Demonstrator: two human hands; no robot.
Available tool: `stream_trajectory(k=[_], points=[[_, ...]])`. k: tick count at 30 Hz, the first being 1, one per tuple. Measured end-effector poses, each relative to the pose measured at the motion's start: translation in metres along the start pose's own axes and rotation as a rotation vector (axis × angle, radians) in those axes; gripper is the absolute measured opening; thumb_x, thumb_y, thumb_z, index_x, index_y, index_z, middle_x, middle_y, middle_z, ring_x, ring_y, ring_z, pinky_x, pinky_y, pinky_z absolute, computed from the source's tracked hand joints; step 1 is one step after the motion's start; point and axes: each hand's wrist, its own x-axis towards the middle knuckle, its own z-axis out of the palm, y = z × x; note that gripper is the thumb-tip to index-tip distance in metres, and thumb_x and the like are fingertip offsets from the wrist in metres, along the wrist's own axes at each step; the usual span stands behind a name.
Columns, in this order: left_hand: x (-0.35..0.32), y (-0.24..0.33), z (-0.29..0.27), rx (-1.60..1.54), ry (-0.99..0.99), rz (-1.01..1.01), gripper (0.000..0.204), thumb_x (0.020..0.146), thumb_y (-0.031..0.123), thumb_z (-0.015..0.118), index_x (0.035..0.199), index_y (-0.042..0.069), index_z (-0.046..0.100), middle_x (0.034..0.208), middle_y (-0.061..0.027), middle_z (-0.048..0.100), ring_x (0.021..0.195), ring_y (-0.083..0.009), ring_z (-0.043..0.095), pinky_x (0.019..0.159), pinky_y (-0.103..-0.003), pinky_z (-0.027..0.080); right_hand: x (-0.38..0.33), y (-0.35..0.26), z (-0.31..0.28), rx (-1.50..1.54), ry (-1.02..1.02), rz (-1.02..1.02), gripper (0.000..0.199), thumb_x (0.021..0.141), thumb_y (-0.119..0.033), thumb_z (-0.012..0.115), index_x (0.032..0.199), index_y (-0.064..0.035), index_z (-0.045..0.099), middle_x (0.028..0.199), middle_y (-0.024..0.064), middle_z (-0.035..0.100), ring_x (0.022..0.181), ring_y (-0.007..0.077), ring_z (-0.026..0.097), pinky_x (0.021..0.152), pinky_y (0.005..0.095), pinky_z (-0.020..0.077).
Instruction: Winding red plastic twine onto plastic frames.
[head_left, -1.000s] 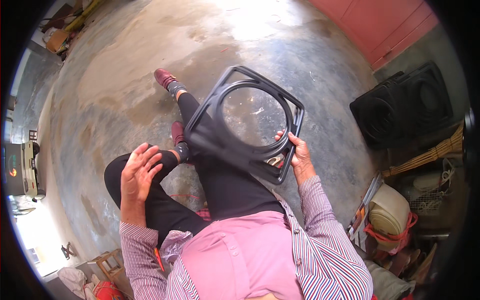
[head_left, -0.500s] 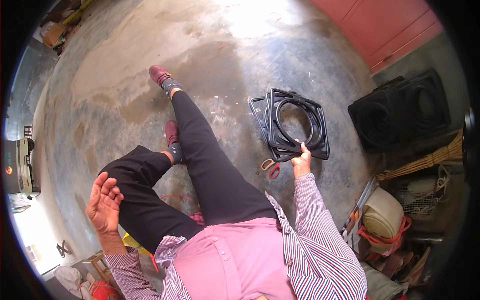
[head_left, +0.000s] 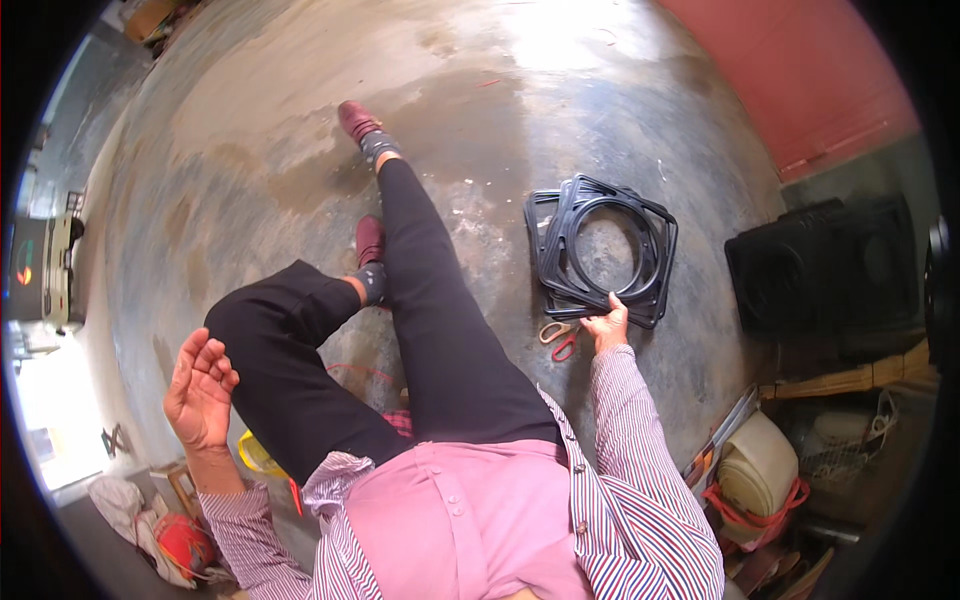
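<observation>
1. Down on the concrete floor (head_left: 250,120), seated, one leg stretched out ahead and the other bent at the knee.
2. Right hand (head_left: 606,325) reached out to the right at floor level, striped sleeve extended, palm down, fingers (head_left: 612,302) curled over the near edge of a stack of black frames (head_left: 603,252).
3. Stack of black frames lying flat on the floor just right of the outstretched leg; square outlines with round openings, slightly fanned out, bare concrete showing through the middle.
4. Fingers closed on the near rim of the stack; whether only the top frame or several are held cannot be told.
5. Scissors with orange and tan handles (head_left: 558,338) on the floor just left of the right hand, close beside it, not held.
6. Left hand (head_left: 200,390) raised beside the bent knee, wrist cocked back, palm open, fingers spread and loosely curved, gripping nothing.
7. Black boxes (head_left: 825,270) against the wall to the right, well apart from the frames.
</observation>
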Motion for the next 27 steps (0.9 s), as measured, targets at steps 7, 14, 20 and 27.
stream_trajectory(k=[7, 14, 20, 27], points=[[-0.032, -0.001, -0.055, -0.071, 0.234, 0.003, 0.047, 0.093, 0.024, 0.054, 0.133, -0.001, 0.049, 0.114, -0.0153, 0.065, 0.094, -0.0242, 0.064, 0.081, -0.039, 0.054, 0.009, -0.017, -0.018, 0.02, -0.053, 0.139, 0.048, 0.08, -0.036, 0.07, 0.116, -0.0066, 0.058, 0.125, 0.0103, 0.061, 0.119, 0.0302, 0.052, 0.104, 0.0505, 0.0344], [-0.116, -0.006, -0.136, 0.06, 0.577, 0.017, 0.039, 0.092, 0.024, 0.058, 0.123, 0.002, 0.055, 0.108, -0.0141, 0.066, 0.09, -0.023, 0.064, 0.077, -0.036, 0.053, 0.036, -0.038, -0.029, -0.097, 0.143, 0.144, 0.102, 0.077, -0.031, 0.077, 0.147, 0.0018, 0.009, 0.149, 0.0226, 0.032, 0.139, 0.0385, 0.033, 0.113, 0.0562, 0.0264], [-0.213, -0.055, -0.214, 0.428, 1.136, -0.036, 0.032, 0.087, 0.021, 0.063, 0.114, 0.004, 0.058, 0.094, -0.0077, 0.067, 0.081, -0.0168, 0.063, 0.068, -0.031, 0.052, 0.055, -0.059, -0.023, -0.357, 0.103, -0.022, 0.074, 0.087, -0.028, 0.066, 0.141, -0.0056, 0.022, 0.133, 0.022, 0.039, 0.115, 0.0373, 0.052, 0.098, 0.053, 0.0455], [-0.25, -0.148, -0.251, 1.509, 1.066, -0.408, 0.032, 0.076, 0.026, 0.071, 0.096, 0.001, 0.067, 0.096, -0.0187, 0.068, 0.09, -0.0357, 0.064, 0.075, -0.044, 0.051, 0.023, -0.041, 0.037, -0.446, 0.047, -0.05, 0.057, 0.089, -0.028, 0.063, 0.133, -0.0027, 0.037, 0.128, 0.016, 0.05, 0.103, 0.0296, 0.06, 0.089, 0.0436, 0.0508]])
